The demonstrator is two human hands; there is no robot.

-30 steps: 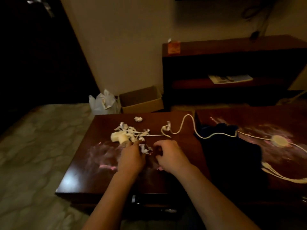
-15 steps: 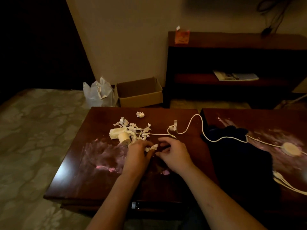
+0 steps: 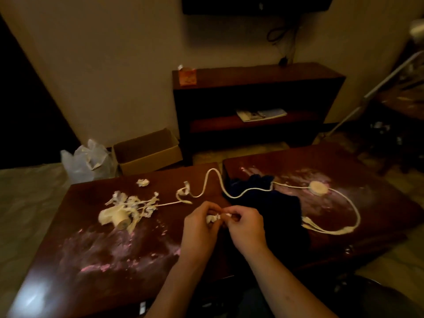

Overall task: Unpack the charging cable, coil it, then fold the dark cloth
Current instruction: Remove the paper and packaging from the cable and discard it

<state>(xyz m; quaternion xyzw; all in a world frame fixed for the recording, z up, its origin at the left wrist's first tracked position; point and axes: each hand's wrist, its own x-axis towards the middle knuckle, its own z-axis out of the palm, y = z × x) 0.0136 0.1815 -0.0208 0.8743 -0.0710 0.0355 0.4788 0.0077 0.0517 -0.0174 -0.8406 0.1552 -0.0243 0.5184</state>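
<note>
The left hand (image 3: 199,229) and right hand (image 3: 247,228) together pinched a crumpled white scrap (image 3: 212,218) just left of the dark cloth (image 3: 275,210); the charging cable (image 3: 317,188) trailed across that cloth's far edge.

No legible text or labels anywhere.

Dim warm light is washing the beige wall (image 3: 110,65); dark wood shelf unit (image 3: 257,75) is standing agst it, w/ cardboard box (image 3: 149,157) & plastic bag (image 3: 86,162) sitting on pale patterned floor (image 3: 20,203).
</note>
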